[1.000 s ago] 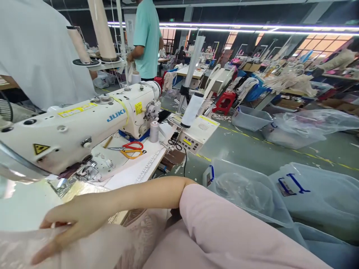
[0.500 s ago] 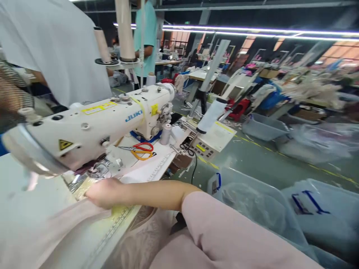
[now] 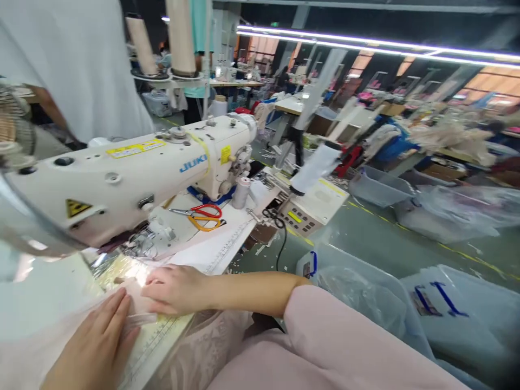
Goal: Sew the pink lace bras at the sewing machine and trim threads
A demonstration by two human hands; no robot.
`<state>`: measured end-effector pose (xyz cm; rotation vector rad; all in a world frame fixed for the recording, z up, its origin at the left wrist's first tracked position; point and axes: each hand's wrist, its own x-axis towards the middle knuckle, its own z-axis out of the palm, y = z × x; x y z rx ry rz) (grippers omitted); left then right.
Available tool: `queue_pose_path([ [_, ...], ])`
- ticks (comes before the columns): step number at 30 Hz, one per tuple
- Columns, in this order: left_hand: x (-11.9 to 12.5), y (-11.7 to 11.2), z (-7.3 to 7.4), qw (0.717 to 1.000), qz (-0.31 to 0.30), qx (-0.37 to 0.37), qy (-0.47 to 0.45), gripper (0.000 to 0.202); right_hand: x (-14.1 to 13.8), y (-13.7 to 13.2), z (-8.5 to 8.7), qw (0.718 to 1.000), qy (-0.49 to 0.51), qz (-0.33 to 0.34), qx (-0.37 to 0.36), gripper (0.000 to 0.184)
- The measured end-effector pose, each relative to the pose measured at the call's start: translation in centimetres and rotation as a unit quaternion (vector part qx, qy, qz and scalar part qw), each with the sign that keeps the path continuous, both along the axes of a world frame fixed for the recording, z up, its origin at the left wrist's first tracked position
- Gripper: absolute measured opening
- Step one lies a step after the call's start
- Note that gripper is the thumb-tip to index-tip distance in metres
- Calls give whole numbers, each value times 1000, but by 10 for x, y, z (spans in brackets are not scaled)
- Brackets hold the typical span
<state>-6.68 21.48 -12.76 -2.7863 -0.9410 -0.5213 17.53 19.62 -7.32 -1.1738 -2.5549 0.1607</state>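
Note:
My left hand (image 3: 97,338) lies flat on a pale pink piece of fabric (image 3: 135,298), its fingers stretched towards the machine. At the fabric's right edge is my right hand (image 3: 176,288), with its fingers bent and closed on the cloth. Both hands are near the front of a white sewing machine (image 3: 162,173); a shiny yellowish covering (image 3: 122,268) shows on the table under the fabric. Behind the right hand, scissors (image 3: 205,216) with red and orange handles lie beside a grey thread spool (image 3: 242,193).
A control box (image 3: 303,216) with buttons sits at the table's right end. Translucent plastic bins (image 3: 357,292) stand on the floor to the right. Tall thread cones (image 3: 181,40) rise behind the machine. A person in a white top (image 3: 77,70) stands at the back left.
My left hand has come into view from below and now rests on the fabric. The right hand has shifted slightly right. The camera view has moved a little.

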Motion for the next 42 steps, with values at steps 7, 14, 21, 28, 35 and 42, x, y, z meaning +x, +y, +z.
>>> queue_pose_path([
  [7, 35, -19, 48, 997, 64, -15, 37, 52, 26, -35, -18, 991, 92, 92, -6, 34],
  [14, 46, -7, 49, 986, 143, -68, 57, 60, 25, -25, -18, 985, 146, 90, -35, 43],
  [21, 51, 7, 57, 976, 182, -94, 80, 75, 20, -10, -15, 983, 142, 108, -41, 30],
  [28, 52, 11, 58, 972, 207, -89, 65, 61, 20, -12, -18, 986, 120, 108, -48, 37],
  [35, 60, 14, 58, 967, 237, -62, 68, 50, 20, -16, -19, 993, 48, 89, -55, 52],
  [42, 61, 12, 55, 966, 241, -74, 57, 49, 22, -22, -22, 994, 41, 87, -45, 54],
])
